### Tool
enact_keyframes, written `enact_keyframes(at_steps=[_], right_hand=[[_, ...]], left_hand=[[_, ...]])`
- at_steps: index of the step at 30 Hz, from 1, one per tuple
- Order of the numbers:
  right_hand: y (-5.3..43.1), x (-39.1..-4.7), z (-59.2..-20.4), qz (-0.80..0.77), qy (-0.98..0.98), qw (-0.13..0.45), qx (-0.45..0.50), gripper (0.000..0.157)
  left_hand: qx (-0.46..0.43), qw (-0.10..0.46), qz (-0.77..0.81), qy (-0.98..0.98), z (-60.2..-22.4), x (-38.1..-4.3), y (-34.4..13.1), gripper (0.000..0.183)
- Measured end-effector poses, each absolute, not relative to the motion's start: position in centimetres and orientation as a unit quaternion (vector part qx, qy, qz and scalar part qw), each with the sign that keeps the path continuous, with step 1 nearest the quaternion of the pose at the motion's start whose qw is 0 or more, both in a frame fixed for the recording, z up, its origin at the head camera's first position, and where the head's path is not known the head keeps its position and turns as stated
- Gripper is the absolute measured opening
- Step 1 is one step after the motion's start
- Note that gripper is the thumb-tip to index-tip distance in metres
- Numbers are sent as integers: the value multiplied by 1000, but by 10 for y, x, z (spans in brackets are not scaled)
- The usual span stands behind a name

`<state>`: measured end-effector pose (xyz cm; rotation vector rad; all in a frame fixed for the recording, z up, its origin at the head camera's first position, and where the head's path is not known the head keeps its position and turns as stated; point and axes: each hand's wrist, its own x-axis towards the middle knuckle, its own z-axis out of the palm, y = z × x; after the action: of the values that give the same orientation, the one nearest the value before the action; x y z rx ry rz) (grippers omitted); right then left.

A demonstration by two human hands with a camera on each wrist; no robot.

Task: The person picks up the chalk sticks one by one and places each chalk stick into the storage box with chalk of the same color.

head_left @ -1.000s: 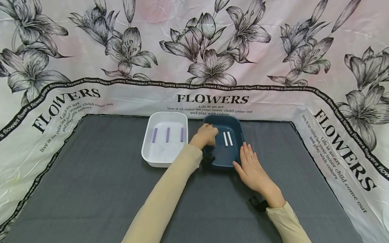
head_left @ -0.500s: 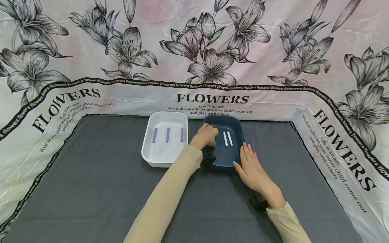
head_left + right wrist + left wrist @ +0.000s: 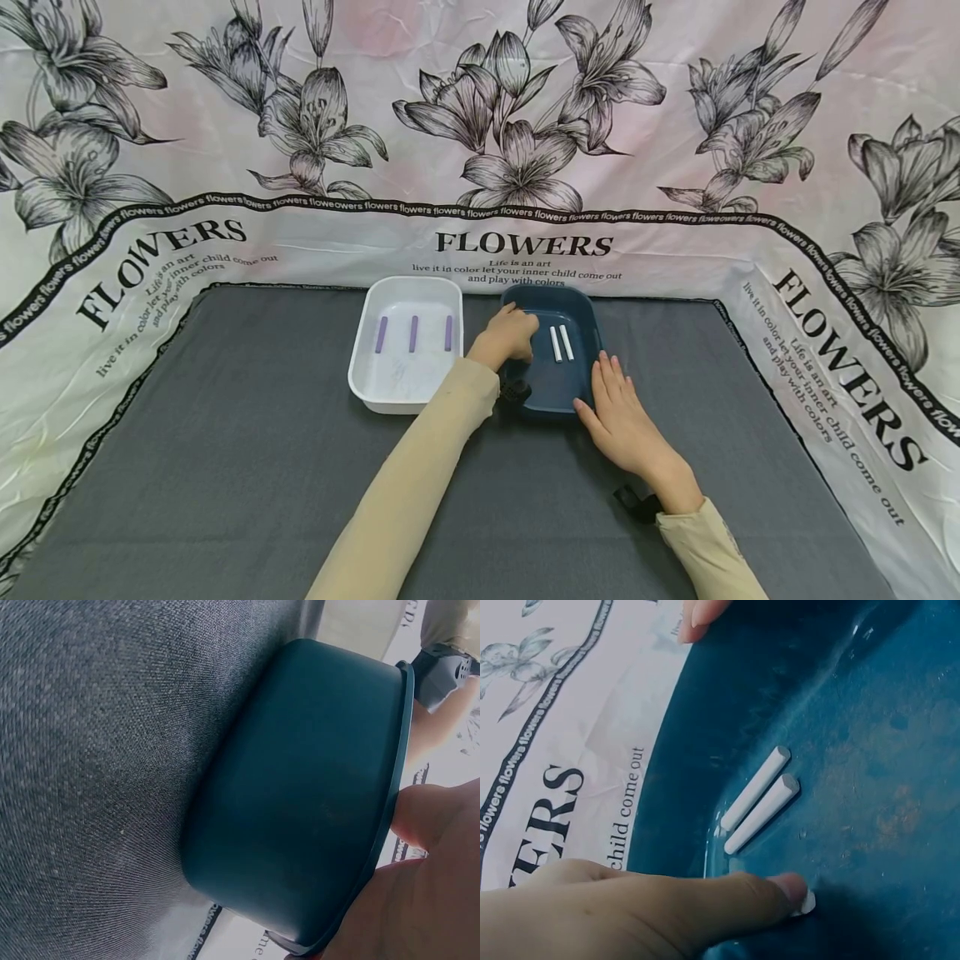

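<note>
My left hand [image 3: 510, 333] reaches into the left side of the dark blue tray [image 3: 551, 396], fingers curled. In the left wrist view its thumb pinches a white chalk stick [image 3: 807, 903], of which only the end shows. Two more white chalk sticks [image 3: 561, 343] lie side by side on the tray's floor, right of that hand. My right hand [image 3: 622, 421] rests along the tray's right rim with its fingers straight. The right wrist view shows its thumb at the rim of the blue tray [image 3: 292, 795].
Left of the blue tray stands a white tray [image 3: 382, 396] with three purple chalk sticks [image 3: 413, 333] spaced apart in it. Both trays sit on a grey cloth [image 3: 247, 450]. A white cloth printed with flowers [image 3: 322, 242] hangs behind.
</note>
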<state>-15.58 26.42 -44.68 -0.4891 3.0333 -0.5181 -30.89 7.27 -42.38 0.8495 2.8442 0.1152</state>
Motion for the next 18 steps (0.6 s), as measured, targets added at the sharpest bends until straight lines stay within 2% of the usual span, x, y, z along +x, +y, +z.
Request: enact_keyframes(at_steps=[6, 12, 18], right_hand=[[264, -157, -448, -171, 972, 15, -158, 76], [265, -161, -447, -182, 969, 9, -168, 77], [269, -162, -440, -199, 964, -11, -176, 78]], left_hand=[[287, 97, 74, 950, -415, -305, 71, 19], [292, 98, 109, 945, -407, -301, 71, 28], [311, 70, 118, 940, -399, -292, 70, 36]])
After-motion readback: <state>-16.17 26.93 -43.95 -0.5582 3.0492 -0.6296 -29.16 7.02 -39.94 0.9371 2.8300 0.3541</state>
